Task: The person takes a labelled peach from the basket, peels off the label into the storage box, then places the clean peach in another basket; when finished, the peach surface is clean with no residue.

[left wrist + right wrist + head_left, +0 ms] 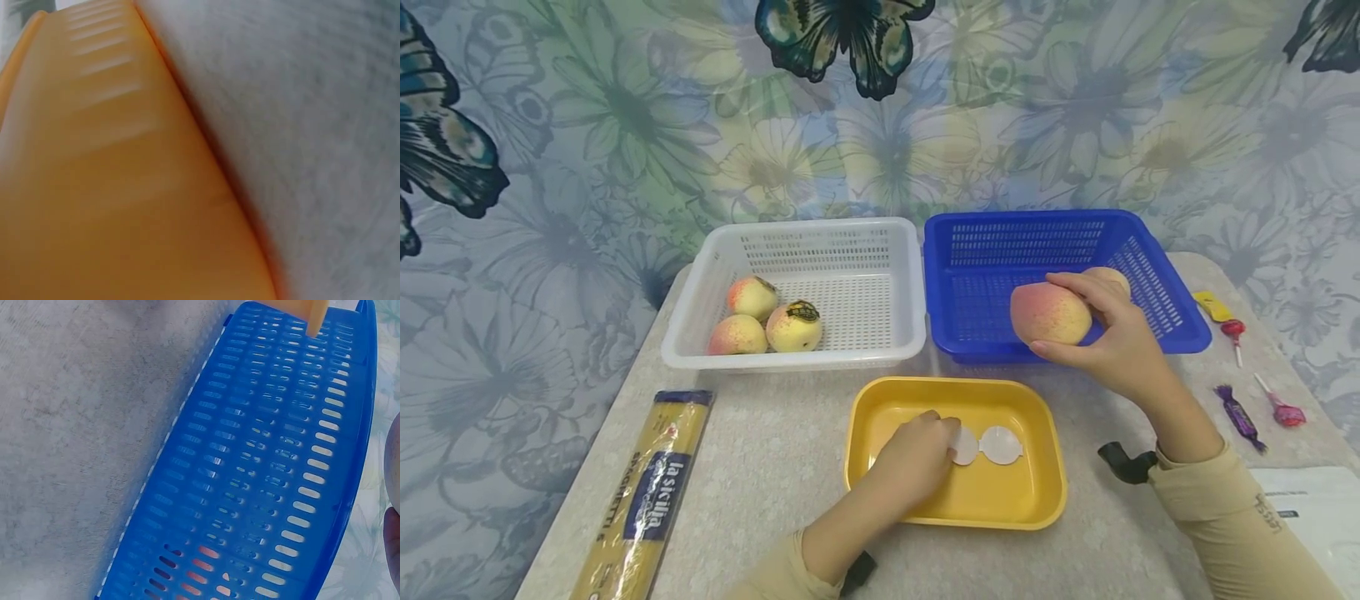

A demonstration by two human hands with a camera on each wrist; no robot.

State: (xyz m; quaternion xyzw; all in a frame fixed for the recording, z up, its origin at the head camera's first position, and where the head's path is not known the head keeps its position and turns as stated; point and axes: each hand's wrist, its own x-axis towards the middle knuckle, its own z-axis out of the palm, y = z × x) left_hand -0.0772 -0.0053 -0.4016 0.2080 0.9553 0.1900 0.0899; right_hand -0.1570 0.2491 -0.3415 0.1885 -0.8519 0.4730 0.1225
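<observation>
My right hand [1108, 337] grips a pink and yellow peach [1049, 313] over the front part of the blue basket [977, 282]. Behind that hand, another peach [1108, 279] shows in part. In the right wrist view only an edge of a peach [394, 465] appears at the right, above a fingertip. My left hand [913, 458] reaches into the yellow tray [985, 504] with curled fingers and pinches the left end of a strip of white round pieces [1002, 445]; its fingertips are hidden. The left wrist view is filled by the tray's outer wall [125, 187] and the tabletop.
Three peaches [739, 335] lie in the white basket [850, 358], one with a black net-like mark. A spaghetti pack [647, 500] is at the left. Two lollipops [1288, 415], a purple-wrapped candy [1240, 417] and a yellow packet [1212, 306] lie at the right, near a white sheet [1311, 508].
</observation>
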